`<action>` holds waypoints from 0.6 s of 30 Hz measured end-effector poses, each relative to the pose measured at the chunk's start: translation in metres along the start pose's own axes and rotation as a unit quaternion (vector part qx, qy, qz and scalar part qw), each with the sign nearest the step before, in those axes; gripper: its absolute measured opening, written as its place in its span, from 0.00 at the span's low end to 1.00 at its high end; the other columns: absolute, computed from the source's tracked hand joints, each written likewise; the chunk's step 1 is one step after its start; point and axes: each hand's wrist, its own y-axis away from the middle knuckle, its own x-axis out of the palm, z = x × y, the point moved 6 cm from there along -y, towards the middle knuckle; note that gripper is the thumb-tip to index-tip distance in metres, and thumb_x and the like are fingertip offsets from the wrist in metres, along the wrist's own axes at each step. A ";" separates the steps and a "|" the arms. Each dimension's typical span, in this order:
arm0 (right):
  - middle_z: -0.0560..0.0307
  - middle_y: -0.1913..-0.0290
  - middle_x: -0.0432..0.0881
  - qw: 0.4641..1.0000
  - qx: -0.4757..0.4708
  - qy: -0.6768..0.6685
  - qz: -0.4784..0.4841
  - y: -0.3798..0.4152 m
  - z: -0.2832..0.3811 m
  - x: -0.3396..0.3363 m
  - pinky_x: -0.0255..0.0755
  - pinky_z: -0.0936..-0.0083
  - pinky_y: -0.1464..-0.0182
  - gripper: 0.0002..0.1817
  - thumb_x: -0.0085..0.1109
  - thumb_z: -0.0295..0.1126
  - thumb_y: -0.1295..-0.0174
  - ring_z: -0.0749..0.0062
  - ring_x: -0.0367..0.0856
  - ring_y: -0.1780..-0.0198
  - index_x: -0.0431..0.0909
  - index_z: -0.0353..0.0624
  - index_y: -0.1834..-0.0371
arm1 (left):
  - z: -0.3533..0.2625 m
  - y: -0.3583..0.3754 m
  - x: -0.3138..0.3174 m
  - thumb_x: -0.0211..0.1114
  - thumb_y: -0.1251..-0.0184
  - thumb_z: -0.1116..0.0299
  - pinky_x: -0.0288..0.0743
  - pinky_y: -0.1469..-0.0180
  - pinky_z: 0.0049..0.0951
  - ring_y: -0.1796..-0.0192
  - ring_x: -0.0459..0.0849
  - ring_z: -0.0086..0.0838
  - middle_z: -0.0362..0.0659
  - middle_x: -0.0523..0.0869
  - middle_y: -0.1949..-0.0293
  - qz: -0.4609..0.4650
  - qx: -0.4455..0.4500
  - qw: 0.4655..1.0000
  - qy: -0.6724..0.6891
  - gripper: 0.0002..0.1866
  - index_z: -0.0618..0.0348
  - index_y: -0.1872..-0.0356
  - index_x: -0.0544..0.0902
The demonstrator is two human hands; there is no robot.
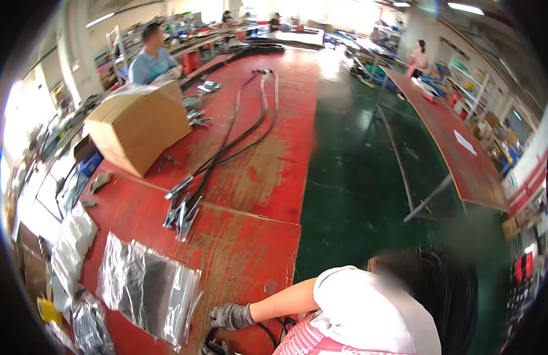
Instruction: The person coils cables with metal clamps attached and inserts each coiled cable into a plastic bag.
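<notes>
My right hand (231, 316), in a grey knitted glove, is closed at the table's near edge. A black cable (265, 332) comes out beside its wrist and curves down past the pink checked apron (302, 338); more black cable shows below the fingers. Just beneath, my left hand (217, 348), gloved too, is mostly cut off by the bottom of the view, so its fingers cannot be judged. Clear plastic bags (146, 287) lie left of both hands. Farther up the red table (250, 236), metal clamps (182, 213) end long dark cables (238, 142).
A cardboard box (137, 127) stands at the table's left side, with a person (149, 59) behind it. More clamps (197, 115) lie beside the box. Green floor (345, 177) separates this table from another red-topped table (445, 136) at right, where another person (418, 59) stands.
</notes>
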 end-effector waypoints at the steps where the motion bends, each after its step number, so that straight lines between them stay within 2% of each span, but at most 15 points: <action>1: 0.53 0.70 0.72 0.999 -0.016 -0.036 -0.007 0.000 0.001 -0.005 0.71 0.67 0.67 0.08 0.53 0.37 0.51 0.58 0.74 0.68 0.73 0.46 0.71 | 0.001 0.002 -0.003 0.65 0.53 0.43 0.68 0.51 0.43 0.53 0.73 0.49 0.57 0.75 0.56 0.003 -0.026 1.000 -0.009 0.37 0.66 0.52 0.73; 5: 0.54 0.69 0.72 0.993 -0.042 -0.101 -0.050 -0.038 -0.002 -0.020 0.70 0.65 0.67 0.08 0.54 0.37 0.54 0.59 0.73 0.65 0.72 0.45 0.75 | 0.000 0.002 -0.003 0.64 0.52 0.44 0.67 0.50 0.43 0.52 0.72 0.49 0.56 0.75 0.55 0.037 -0.050 0.998 -0.003 0.37 0.65 0.49 0.71; 7: 0.55 0.68 0.73 1.000 -0.022 0.003 -0.013 -0.075 -0.007 -0.009 0.70 0.65 0.66 0.07 0.53 0.35 0.54 0.60 0.73 0.64 0.74 0.45 0.76 | -0.003 0.002 -0.004 0.64 0.51 0.44 0.66 0.48 0.43 0.50 0.71 0.49 0.56 0.74 0.52 0.062 -0.049 0.997 -0.006 0.37 0.63 0.46 0.69; 9: 0.56 0.68 0.74 0.992 -0.063 0.052 -0.100 -0.105 -0.003 -0.011 0.70 0.68 0.65 0.06 0.53 0.34 0.54 0.62 0.74 0.63 0.77 0.46 0.76 | -0.010 0.000 -0.002 0.63 0.51 0.44 0.66 0.48 0.43 0.48 0.70 0.49 0.56 0.74 0.51 0.060 -0.027 0.998 0.011 0.37 0.62 0.45 0.69; 10: 0.56 0.68 0.74 0.991 -0.067 0.050 -0.100 -0.115 -0.005 -0.007 0.70 0.68 0.65 0.06 0.53 0.34 0.54 0.62 0.74 0.63 0.77 0.46 0.76 | -0.015 -0.002 -0.001 0.63 0.51 0.44 0.65 0.47 0.43 0.47 0.70 0.49 0.56 0.73 0.50 0.060 -0.001 0.998 0.029 0.38 0.61 0.44 0.68; 12: 0.56 0.67 0.76 0.988 -0.085 0.131 -0.012 -0.129 -0.011 0.015 0.71 0.71 0.62 0.06 0.53 0.32 0.56 0.62 0.75 0.63 0.78 0.47 0.75 | -0.021 -0.007 -0.001 0.63 0.51 0.44 0.65 0.46 0.43 0.47 0.69 0.49 0.57 0.72 0.49 0.077 -0.005 0.997 0.012 0.37 0.60 0.44 0.68; 13: 0.56 0.67 0.76 0.988 -0.089 0.128 -0.012 -0.136 -0.013 0.022 0.71 0.71 0.62 0.06 0.53 0.32 0.56 0.62 0.75 0.63 0.78 0.47 0.75 | -0.022 -0.008 0.000 0.63 0.51 0.44 0.65 0.46 0.43 0.46 0.69 0.49 0.57 0.72 0.48 0.097 -0.005 0.995 -0.002 0.37 0.60 0.44 0.68; 15: 0.56 0.65 0.77 0.985 -0.078 0.145 0.052 -0.147 -0.023 0.046 0.71 0.69 0.59 0.06 0.53 0.33 0.56 0.61 0.75 0.61 0.79 0.47 0.76 | -0.019 -0.008 0.002 0.63 0.51 0.46 0.65 0.46 0.43 0.47 0.70 0.50 0.57 0.72 0.49 0.088 0.002 0.996 -0.007 0.37 0.59 0.43 0.68; 16: 0.54 0.66 0.77 0.995 -0.025 0.081 0.046 -0.151 -0.030 0.055 0.71 0.67 0.57 0.08 0.57 0.35 0.59 0.58 0.75 0.60 0.80 0.45 0.78 | -0.015 -0.008 0.003 0.64 0.51 0.46 0.66 0.47 0.44 0.48 0.70 0.49 0.56 0.72 0.49 0.083 0.006 0.996 0.016 0.36 0.61 0.45 0.69; 17: 0.54 0.66 0.77 0.995 -0.026 0.079 0.048 -0.149 -0.030 0.046 0.71 0.67 0.57 0.08 0.57 0.35 0.59 0.58 0.75 0.60 0.80 0.45 0.78 | -0.011 -0.009 0.004 0.64 0.50 0.46 0.66 0.48 0.44 0.48 0.71 0.48 0.56 0.73 0.49 0.078 0.010 0.996 0.039 0.36 0.62 0.46 0.69; 18: 0.52 0.66 0.78 0.997 -0.009 0.011 0.075 -0.145 -0.030 0.025 0.72 0.66 0.57 0.11 0.60 0.38 0.64 0.57 0.76 0.60 0.80 0.45 0.76 | -0.005 -0.015 0.006 0.64 0.50 0.46 0.66 0.48 0.44 0.48 0.71 0.48 0.56 0.73 0.49 0.077 0.005 0.996 0.037 0.36 0.62 0.46 0.69</action>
